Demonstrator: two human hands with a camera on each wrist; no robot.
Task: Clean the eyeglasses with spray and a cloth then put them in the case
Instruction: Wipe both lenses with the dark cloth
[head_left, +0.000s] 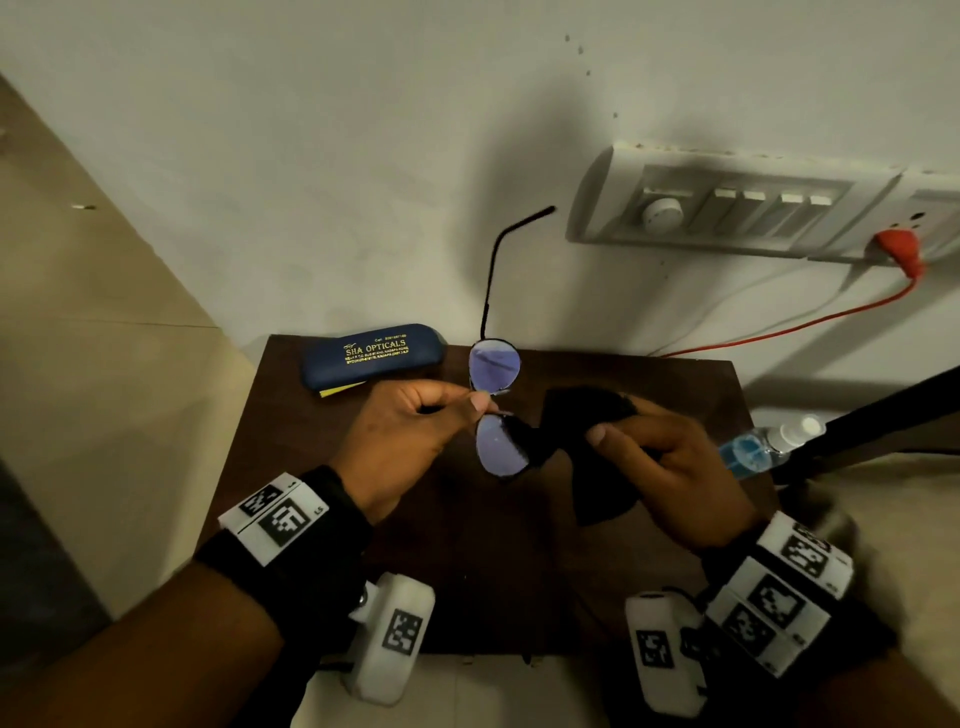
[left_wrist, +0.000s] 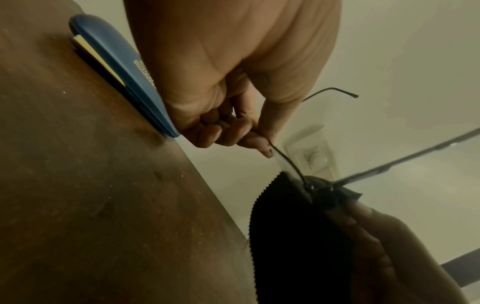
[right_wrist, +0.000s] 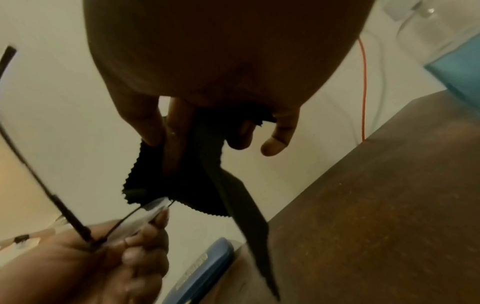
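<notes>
Two forearms wearing marker-printed wristbands reach from the bottom of the head view over a dark brown worktop (head_left: 623, 571) set against a pale wall. On its far left edge lies a closed blue eyeglass case (head_left: 374, 353) with gold lettering; at the right edge a clear spray bottle (head_left: 763, 447) of blue liquid lies on its side. Above the worktop, the left hand (head_left: 410, 436) pinches the eyeglasses (head_left: 496, 410) at the bridge between thumb and curled fingers, one temple arm sticking up toward the wall. The right hand (head_left: 670, 457) clutches a black cloth (head_left: 587, 436), its fingers pressing a fold of it onto the edge of the nearer lens. Wiping appears under way, with casing the glasses yet to come. The thin frame is held at a single point, so hard rubbing could probably twist it or slip the glasses free to fall onto the worktop, and bare fingertips near the lenses could smudge them again.
</notes>
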